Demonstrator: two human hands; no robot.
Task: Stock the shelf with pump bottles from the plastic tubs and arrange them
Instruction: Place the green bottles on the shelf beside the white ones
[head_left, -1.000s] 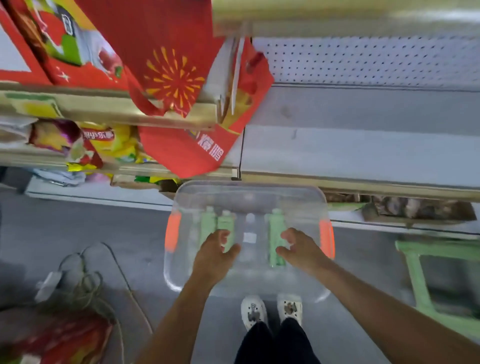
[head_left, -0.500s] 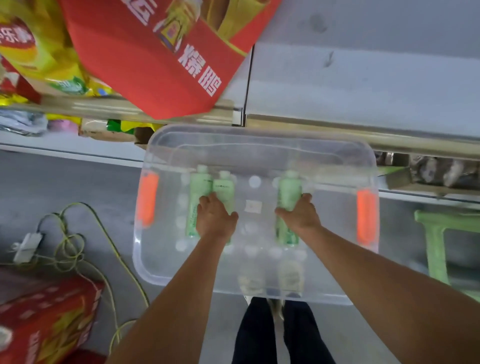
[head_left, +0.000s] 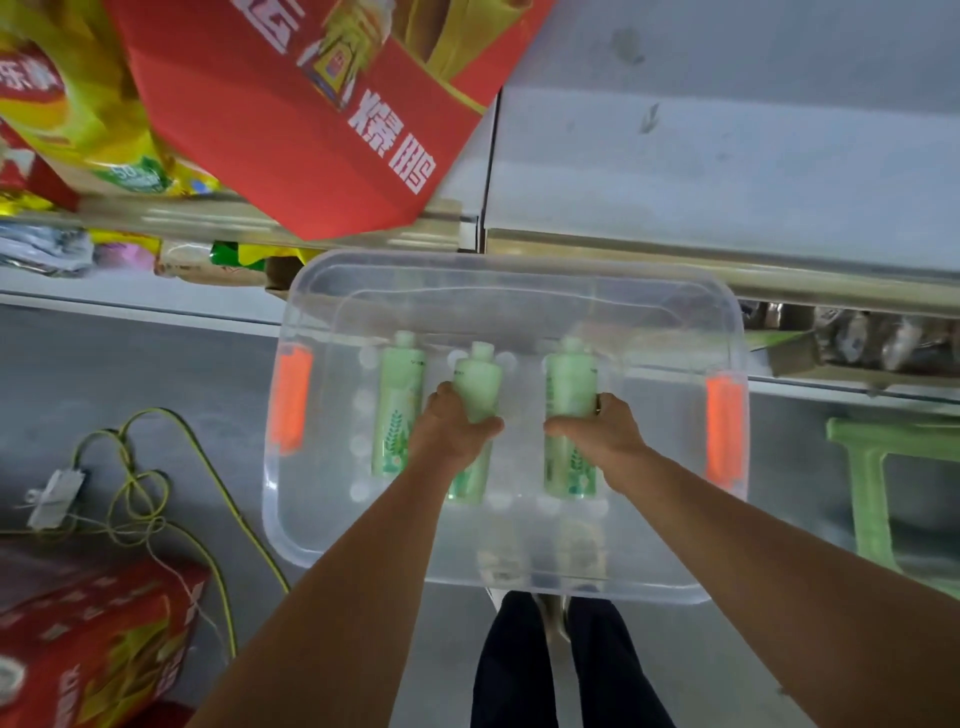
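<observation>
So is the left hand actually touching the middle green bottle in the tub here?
Touching. The head view shows the left hand with fingers and thumb wrapped round the middle green bottle, no gap visible, inside the clear tub.

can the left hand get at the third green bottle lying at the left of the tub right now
Probably not yet: the left hand already grips the middle bottle. The leftmost bottle lies uncovered just beside it in the clear tub, so a freed hand could likely take it.
</observation>
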